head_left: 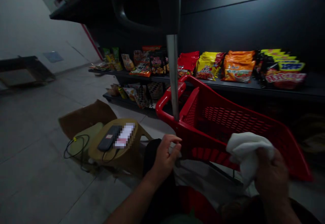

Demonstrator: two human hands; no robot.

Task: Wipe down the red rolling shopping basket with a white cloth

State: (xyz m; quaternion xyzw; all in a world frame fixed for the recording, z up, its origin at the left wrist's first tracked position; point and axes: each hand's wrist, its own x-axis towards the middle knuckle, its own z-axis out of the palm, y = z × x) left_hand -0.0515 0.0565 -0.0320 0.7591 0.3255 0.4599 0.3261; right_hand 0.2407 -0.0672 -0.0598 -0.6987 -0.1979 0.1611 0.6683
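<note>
The left hand and the right hand are well apart, with a red plastic shopping basket tilted between them. The left hand's fingers curl around the basket's near edge, just below a chrome metal pole that rises from the basket toward a black plastic part at the top of the view. The right hand grips a bunched white cloth and presses it against the basket's right side. The basket's slotted wall and thick rim show clearly, and its far corner points toward the shelves.

Beyond the basket, a dark shelf runs along a black wall, carrying stacks of packets: red, yellow and orange, with more yellow-and-black ones to the right. Further left, mixed snack packets stand on the same shelf, and others lie on a lower shelf.

To the near left, a cardboard flap lies on the tiled floor beside a round tan object. A black device rests on that object, partly covered by a pixelated white label. A thin black cable loops across the cardboard next to it.
</note>
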